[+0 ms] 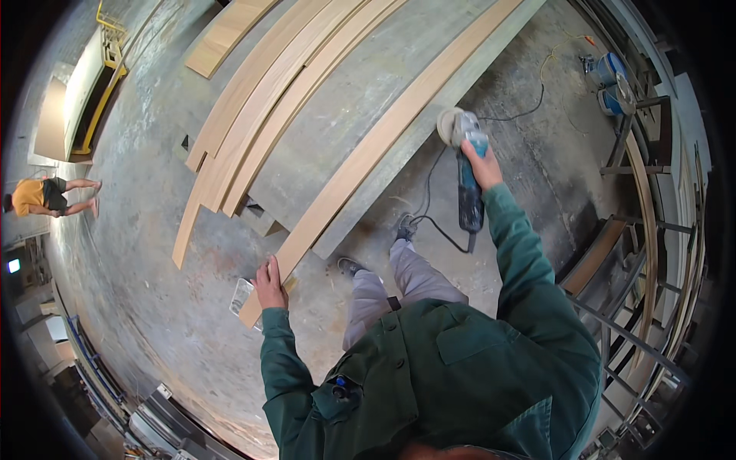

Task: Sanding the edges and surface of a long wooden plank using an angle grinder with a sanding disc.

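Observation:
My right hand (482, 165) grips a blue and black angle grinder (470, 201) by its body, off the right side of the workbench (429, 130). The grinder's pale round disc (447, 126) is close to the bench edge; its cord hangs down toward the floor. A long, narrow wooden board (360, 166) lies along that side of the bench, its near end sticking out past the edge. My left hand (270, 285) is closed over this overhanging end, fingers across the wood and the thumb hidden.
Several more long boards (264, 107) lie side by side on the left of the bench. Blue buckets (611, 70) and a metal rack (652, 169) stand to the right. Cords trail over the floor. A person (46, 197) in an orange shirt is far left.

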Demonstrator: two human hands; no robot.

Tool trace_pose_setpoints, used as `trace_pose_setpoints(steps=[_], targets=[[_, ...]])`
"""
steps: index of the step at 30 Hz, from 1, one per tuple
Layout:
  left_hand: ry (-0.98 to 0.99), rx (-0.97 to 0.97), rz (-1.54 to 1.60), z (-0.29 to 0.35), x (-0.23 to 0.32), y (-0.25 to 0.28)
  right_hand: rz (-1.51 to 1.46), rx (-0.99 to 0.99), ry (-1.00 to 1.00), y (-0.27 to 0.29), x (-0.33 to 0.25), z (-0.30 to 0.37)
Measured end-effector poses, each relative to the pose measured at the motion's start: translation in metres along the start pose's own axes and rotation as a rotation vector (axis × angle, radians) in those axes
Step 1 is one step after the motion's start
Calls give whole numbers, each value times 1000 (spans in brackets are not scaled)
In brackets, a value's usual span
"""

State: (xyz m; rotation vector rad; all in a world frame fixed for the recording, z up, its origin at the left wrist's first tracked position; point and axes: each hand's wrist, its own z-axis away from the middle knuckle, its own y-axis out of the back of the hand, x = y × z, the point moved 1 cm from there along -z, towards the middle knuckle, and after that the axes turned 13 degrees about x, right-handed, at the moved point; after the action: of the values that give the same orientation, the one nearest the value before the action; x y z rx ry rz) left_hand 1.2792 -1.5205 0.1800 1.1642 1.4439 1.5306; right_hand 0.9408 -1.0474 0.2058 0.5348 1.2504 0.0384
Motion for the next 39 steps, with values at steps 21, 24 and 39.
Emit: trace_pose_setpoints(steps=[21, 24, 39], targets=[[425, 25, 589, 54, -75, -14, 317, -700, 310, -106, -43, 233], [600, 168, 547, 99, -104, -11, 371, -823, 335, -134, -32, 270], [1100, 143, 1258, 149, -122, -39, 370, -658, 311, -165, -37, 264]])
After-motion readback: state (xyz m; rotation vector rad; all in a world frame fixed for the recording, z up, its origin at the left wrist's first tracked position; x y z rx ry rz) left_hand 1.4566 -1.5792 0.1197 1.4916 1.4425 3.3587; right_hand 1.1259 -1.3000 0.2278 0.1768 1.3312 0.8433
